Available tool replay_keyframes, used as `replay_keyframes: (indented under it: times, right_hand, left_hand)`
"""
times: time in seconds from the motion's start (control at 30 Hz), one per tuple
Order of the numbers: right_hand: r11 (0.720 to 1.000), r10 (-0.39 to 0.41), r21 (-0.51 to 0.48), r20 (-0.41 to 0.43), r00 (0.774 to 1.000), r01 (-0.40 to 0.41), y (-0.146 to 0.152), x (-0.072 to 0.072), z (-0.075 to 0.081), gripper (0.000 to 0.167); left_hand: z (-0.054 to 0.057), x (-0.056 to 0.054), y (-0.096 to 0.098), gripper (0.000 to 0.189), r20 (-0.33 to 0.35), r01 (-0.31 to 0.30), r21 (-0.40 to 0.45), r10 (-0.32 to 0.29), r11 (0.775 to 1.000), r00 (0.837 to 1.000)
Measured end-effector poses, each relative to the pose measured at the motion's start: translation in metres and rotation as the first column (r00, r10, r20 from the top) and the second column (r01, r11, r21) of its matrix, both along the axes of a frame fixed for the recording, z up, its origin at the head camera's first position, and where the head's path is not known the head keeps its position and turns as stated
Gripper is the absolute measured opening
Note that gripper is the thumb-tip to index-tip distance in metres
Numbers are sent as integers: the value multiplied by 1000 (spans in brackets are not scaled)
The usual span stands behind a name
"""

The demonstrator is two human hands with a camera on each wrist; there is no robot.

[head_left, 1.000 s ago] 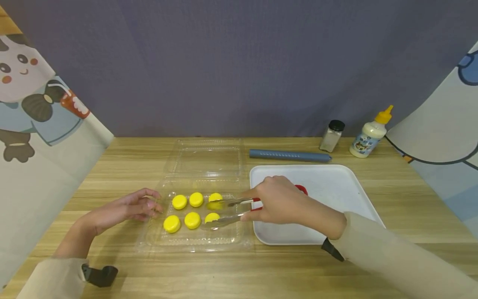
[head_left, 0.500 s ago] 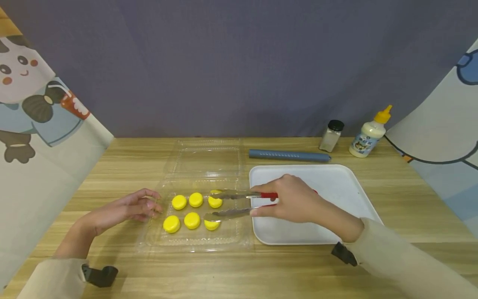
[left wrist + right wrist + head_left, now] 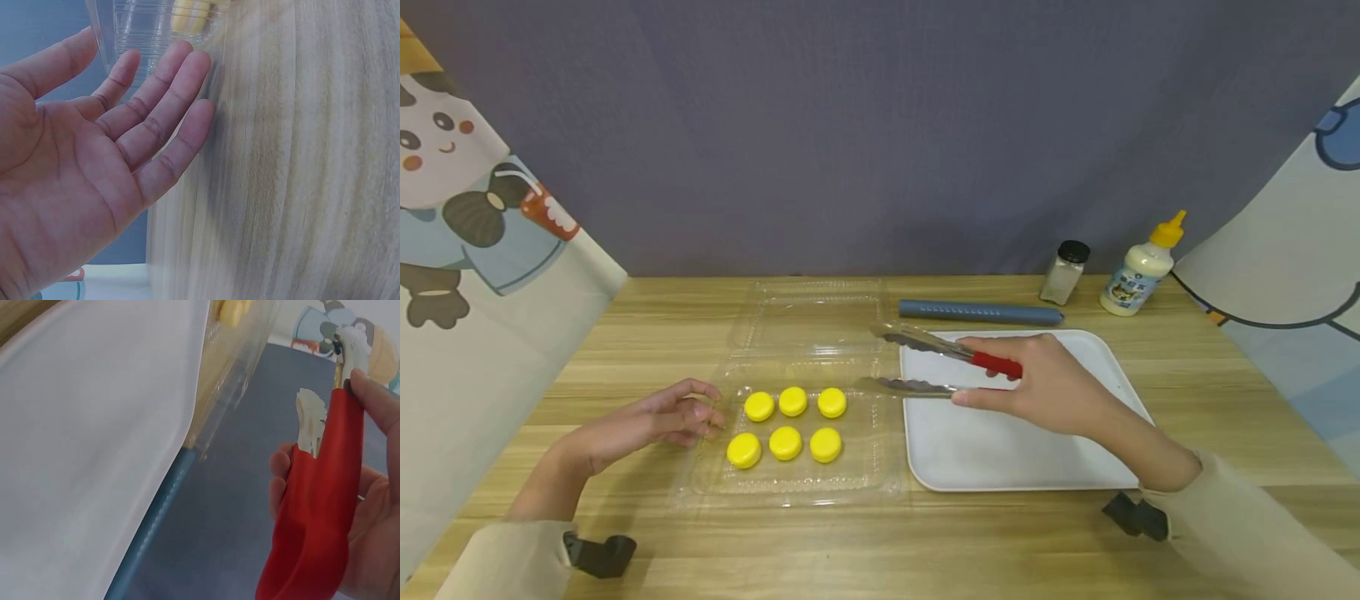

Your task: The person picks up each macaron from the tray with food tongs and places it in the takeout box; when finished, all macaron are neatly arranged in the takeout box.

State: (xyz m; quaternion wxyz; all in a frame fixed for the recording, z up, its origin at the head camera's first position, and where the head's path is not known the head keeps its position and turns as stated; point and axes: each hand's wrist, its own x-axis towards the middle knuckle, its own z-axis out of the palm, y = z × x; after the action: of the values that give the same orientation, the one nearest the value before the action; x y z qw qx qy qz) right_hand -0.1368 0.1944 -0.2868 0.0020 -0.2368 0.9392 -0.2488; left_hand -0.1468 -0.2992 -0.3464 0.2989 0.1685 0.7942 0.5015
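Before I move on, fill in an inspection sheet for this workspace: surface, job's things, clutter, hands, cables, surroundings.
Surface: wood-grain table.
Job's things: six yellow discs in two rows of three in the open clear container; white tray beside it; red-handled tongs, tips apart, gripping nothing.
Clutter: blue-gray bar behind the tray; black-capped jar and yellow-tipped bottle stand at back right.
Hands: left hand at the container's left edge, fingers relaxed, contact unclear; right hand holds the tongs over the tray and container's edge.
Cables: nothing seen.
Surroundings: dark backdrop, cartoon-printed panels on both sides.
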Motion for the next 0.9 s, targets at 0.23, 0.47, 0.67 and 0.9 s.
replay_keyframes:
  times: [0.23, 0.47, 0.67, 0.9]
  right_hand:
    - [992, -126, -10, -11, 992, 125, 31, 4, 0, 74]
    - [968, -250, -11, 0, 968, 250, 67, 6, -5, 73]
    - [933, -359, 24, 48, 932, 359, 100, 3, -11, 79]
    - [888, -453, 119, 75, 888, 443, 138, -1, -14, 87]
  left_hand:
    - [1, 0, 0, 45, 3, 6, 3, -6, 1000, 1000]
    - [1, 0, 0, 44, 4, 10, 7, -10, 1000, 1000]
    - [1, 0, 0, 44, 5, 11, 6, -11, 1000, 1000]
    - [1, 0, 0, 45, 22, 3, 7, -3, 1000, 1000]
